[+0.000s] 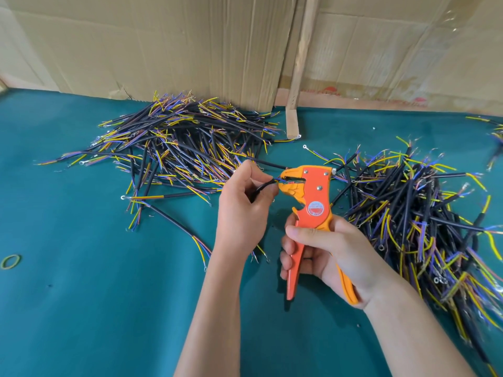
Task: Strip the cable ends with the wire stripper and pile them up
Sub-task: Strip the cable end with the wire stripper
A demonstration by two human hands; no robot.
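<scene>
Bright, even daylight fills the view, with no glare. Soft, faint shadows lie on the tabletop (81, 295) under the forearms. The centre is sharp; the far right edge smears and the wide lens bends the borders.

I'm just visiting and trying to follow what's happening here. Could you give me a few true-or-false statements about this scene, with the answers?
1. The right hand holds an orange wire stripper by its handles. True.
2. The left hand is empty. False: it pinches a black cable whose coloured wire ends sit in the stripper's mouth.
3. There are cable piles on both sides of the hands. True: one pile lies to the left and farther back, another pile to the right.
4. The table is covered in red cloth. False: the cover is green.
5. A rubber band lies near the table's left edge. True.
</scene>
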